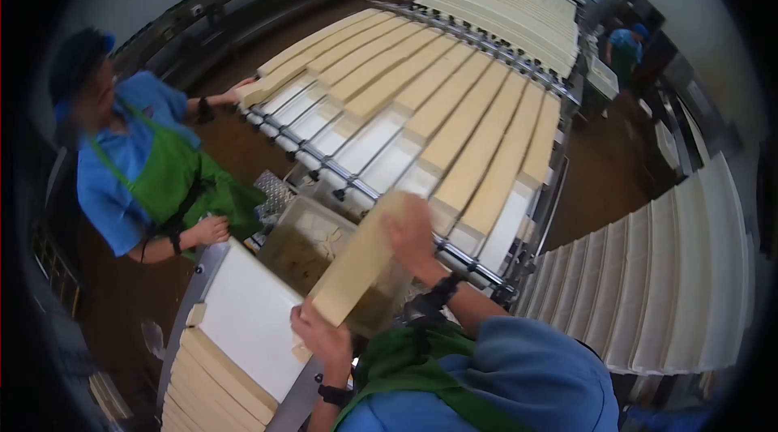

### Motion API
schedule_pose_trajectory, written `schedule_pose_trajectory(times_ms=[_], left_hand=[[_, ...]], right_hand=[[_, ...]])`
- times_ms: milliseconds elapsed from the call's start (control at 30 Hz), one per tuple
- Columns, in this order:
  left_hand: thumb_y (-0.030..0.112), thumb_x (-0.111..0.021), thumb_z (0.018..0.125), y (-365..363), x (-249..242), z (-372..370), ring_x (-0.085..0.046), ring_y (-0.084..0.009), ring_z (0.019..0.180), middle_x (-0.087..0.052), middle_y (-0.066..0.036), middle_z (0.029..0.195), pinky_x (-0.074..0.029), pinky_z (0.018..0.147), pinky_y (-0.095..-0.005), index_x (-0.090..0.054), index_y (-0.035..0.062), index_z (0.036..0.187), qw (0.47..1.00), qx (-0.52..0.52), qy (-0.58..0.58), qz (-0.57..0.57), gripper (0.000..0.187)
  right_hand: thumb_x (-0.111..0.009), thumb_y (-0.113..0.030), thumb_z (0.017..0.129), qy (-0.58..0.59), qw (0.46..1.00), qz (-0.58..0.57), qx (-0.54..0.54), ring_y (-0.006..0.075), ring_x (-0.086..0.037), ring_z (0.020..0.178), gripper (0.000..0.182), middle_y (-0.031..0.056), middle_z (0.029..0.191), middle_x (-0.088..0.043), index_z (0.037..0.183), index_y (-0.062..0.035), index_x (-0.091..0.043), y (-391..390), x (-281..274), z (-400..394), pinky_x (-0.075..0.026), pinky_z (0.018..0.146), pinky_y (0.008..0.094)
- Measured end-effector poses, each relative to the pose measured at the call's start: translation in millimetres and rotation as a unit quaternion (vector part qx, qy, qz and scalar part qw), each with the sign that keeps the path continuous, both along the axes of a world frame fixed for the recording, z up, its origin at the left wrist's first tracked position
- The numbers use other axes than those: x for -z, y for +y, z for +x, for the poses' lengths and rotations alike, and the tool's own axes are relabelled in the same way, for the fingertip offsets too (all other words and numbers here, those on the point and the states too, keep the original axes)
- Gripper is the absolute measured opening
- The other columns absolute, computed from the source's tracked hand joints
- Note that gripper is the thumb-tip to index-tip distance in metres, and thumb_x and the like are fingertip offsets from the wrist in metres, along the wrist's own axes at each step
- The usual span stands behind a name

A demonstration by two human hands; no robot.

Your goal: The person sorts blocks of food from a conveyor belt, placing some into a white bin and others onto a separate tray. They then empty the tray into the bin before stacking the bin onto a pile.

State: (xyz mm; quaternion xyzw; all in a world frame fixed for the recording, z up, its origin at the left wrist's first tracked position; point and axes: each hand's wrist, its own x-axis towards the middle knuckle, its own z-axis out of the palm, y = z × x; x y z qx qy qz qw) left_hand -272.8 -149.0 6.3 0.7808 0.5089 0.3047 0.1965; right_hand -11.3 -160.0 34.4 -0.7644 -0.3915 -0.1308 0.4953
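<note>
My two hands hold one long pale yellow block [354, 270] between them, tilted above a bin. Around its far end, beside the near rail of the conveyor, is my right hand [412, 236], slightly blurred. At its near end my left hand [322, 336] grips it, close to the edge of a white table [243, 314]. Long rows of similar blocks [478, 128] lie side by side on the conveyor, separated by thin dividers. More blocks [215, 383] lie in a row on the lower part of the white table.
A co-worker in a green apron [162, 164] stands at the left, one hand at a conveyor block, the other on the table edge. The grey bin [304, 241] below holds scraps. Stacked white trays [640, 278] stand at the right. Another person [626, 51] is farther back.
</note>
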Motion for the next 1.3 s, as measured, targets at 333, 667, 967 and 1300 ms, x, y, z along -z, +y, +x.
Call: schedule_pose_trajectory(times_ms=[333,667,967,1300], left_hand=[[0.015,-0.093,0.070,-102,-67,179,-0.049,-0.0434,0.120,-0.045,-0.025,0.126,-0.044,0.103,-0.0463,-0.048,0.0089,0.142,0.899,0.381,0.050,-0.211,0.085],[0.027,-0.088,0.079,-117,-6,251,-0.056,-0.0361,0.113,-0.053,-0.022,0.122,-0.049,0.098,-0.0454,-0.043,0.0081,0.148,0.847,0.342,0.019,-0.406,0.084],[-0.005,-0.081,0.075,-120,15,253,-0.055,-0.0250,0.108,-0.046,-0.016,0.125,-0.057,0.085,-0.0335,-0.045,0.0183,0.150,0.828,0.367,-0.070,-0.418,0.087],[-0.018,-0.065,0.074,-95,19,241,-0.057,-0.0210,0.122,-0.048,-0.008,0.127,-0.058,0.087,-0.0313,-0.046,0.0133,0.151,0.696,0.426,-0.163,-0.555,0.085]], right_hand=[[-0.059,-0.023,0.100,0.047,0.974,-0.011,0.220,0.0439,-0.062,0.105,0.031,0.0239,0.108,-0.066,0.118,0.0019,-0.064,-220,25,220,-0.048,0.089,0.0503],[-0.067,-0.014,0.092,-0.068,0.935,-0.233,0.259,0.0402,-0.055,0.112,0.033,0.0233,0.118,-0.059,0.121,0.0016,-0.062,-218,45,264,-0.043,0.099,0.0514],[-0.072,-0.022,0.092,0.087,0.983,-0.162,-0.009,0.0443,-0.035,0.146,0.059,0.0247,0.149,-0.044,0.145,-0.0044,-0.052,-273,21,153,-0.024,0.122,0.0560],[-0.077,-0.025,0.086,-0.033,0.957,-0.256,-0.133,0.0386,-0.036,0.149,0.062,0.0177,0.155,-0.043,0.145,-0.0206,-0.058,-285,39,102,-0.014,0.122,0.0672]])
